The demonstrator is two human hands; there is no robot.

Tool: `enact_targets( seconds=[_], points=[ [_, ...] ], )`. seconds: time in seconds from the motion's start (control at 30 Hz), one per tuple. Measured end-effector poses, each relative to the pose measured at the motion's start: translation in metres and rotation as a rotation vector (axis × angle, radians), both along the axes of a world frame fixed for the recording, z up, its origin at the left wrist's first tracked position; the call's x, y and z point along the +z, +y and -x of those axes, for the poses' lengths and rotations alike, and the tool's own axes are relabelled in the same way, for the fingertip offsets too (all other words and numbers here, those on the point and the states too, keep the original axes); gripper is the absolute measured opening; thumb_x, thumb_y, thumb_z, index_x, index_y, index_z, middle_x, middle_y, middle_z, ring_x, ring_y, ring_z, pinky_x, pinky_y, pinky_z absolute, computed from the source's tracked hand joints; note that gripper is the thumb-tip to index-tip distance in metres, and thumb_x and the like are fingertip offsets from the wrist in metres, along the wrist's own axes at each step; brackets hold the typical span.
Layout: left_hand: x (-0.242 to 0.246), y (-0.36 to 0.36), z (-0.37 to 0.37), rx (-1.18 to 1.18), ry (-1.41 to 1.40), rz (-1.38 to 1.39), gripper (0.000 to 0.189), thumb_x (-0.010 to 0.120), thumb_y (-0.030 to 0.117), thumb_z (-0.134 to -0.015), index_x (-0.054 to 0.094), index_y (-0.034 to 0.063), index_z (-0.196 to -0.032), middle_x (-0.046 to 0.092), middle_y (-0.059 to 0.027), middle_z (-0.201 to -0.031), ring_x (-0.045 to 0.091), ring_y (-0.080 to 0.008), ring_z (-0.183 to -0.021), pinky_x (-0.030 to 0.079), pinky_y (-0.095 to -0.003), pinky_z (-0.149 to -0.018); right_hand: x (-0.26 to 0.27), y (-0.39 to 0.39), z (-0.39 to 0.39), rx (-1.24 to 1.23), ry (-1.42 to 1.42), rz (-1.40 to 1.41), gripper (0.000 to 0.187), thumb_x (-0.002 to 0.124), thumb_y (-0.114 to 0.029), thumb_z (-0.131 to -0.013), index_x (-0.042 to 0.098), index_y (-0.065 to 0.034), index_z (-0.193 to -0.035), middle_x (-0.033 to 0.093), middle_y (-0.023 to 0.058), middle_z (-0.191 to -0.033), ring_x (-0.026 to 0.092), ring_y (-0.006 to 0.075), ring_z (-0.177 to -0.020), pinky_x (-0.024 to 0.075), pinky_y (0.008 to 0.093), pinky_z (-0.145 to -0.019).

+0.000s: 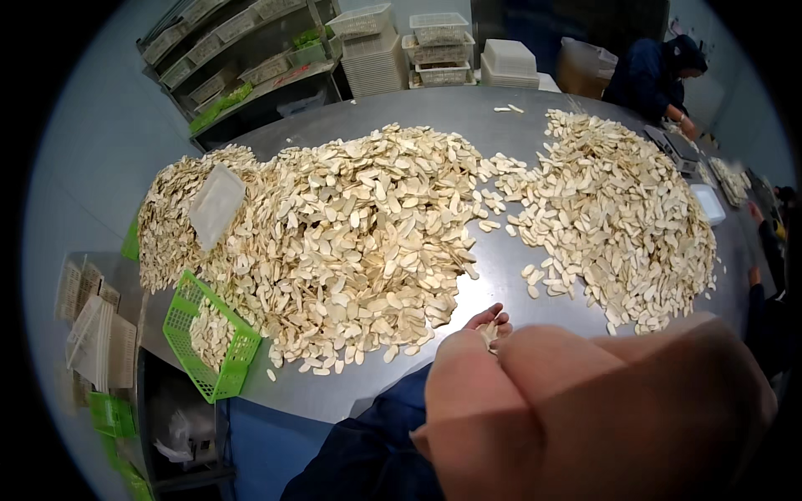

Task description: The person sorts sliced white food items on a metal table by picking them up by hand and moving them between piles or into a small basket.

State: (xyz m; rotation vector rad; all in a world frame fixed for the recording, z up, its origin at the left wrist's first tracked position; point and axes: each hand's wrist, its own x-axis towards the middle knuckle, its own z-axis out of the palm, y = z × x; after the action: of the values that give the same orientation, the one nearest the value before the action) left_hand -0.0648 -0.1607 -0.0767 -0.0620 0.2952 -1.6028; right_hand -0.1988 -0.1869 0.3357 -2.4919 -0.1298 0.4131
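Note:
My right hand (583,401) looms very large close to the lens at the lower right, its near part blurred and dark. Whether it grips anything cannot be made out. Beyond it, my left hand (490,320) is just above the metal table (495,269), palm turned up and fingers curled around a few pale slices (489,334). Most of that hand is hidden behind the right one. To its left spreads a big heap of pale, dried-looking oval slices (363,238). A second heap (626,219) of similar slices lies to the right, with loose pieces between the two.
A green plastic basket (241,369) holding slices tilts at the table's left edge. A translucent tray (217,203) rests on the left heap. White baskets (376,59) are stacked behind. A co-worker (655,75) stands at the far right near a scale (677,150); other people's hands show at the right edge.

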Motion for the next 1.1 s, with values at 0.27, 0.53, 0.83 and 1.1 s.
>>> enact_targets(
  seconds=[0.27,0.53,0.83,1.1],
  points=[
    [0.037,0.010,0.006,0.085,0.056,0.028,0.018,0.048,0.012,-0.092,0.056,0.0080,-0.108,0.052,-0.0049,-0.089,0.047,-0.0178,-0.077,0.038,-0.0240,-0.051,-0.009,0.008,-0.002,0.020,-0.050,-0.065,0.022,0.059,-0.012,-0.080,0.065,-0.0050,-0.100,0.065,0.0131,-0.094,0.063,0.0264,-0.088,0.0521,0.0395,-0.071],
    [0.038,0.013,0.005,0.047,0.037,-0.060,0.018,0.049,0.008,-0.089,0.056,0.0092,-0.106,0.047,-0.0014,-0.086,0.044,-0.0151,-0.076,0.035,-0.0240,-0.050,-0.006,0.006,0.009,-0.050,-0.154,-0.096,0.024,0.058,-0.012,-0.082,0.066,-0.0050,-0.104,0.066,0.0135,-0.096,0.065,0.0274,-0.091,0.0533,0.0403,-0.075],
    [-0.020,0.007,-0.009,-0.021,0.053,0.052,0.019,0.051,0.011,-0.088,0.058,0.0095,-0.106,0.053,-0.0031,-0.088,0.047,-0.0157,-0.077,0.037,-0.0233,-0.052,-0.011,-0.006,0.002,-0.088,-0.421,-0.322,0.028,0.057,-0.009,-0.084,0.066,-0.0064,-0.111,0.067,0.0127,-0.098,0.065,0.0302,-0.095,0.0541,0.0406,-0.082],
    [0.039,0.003,0.008,0.059,-0.023,-0.005,0.019,0.051,0.012,-0.088,0.059,0.0104,-0.104,0.051,-0.0005,-0.085,0.043,-0.0133,-0.075,0.036,-0.0226,-0.051,-0.028,0.012,-0.008,0.095,-0.095,-0.053,0.028,0.058,-0.012,-0.082,0.061,-0.0100,-0.110,0.062,0.0129,-0.100,0.061,0.0327,-0.095,0.0504,0.0391,-0.083]
  ],
)
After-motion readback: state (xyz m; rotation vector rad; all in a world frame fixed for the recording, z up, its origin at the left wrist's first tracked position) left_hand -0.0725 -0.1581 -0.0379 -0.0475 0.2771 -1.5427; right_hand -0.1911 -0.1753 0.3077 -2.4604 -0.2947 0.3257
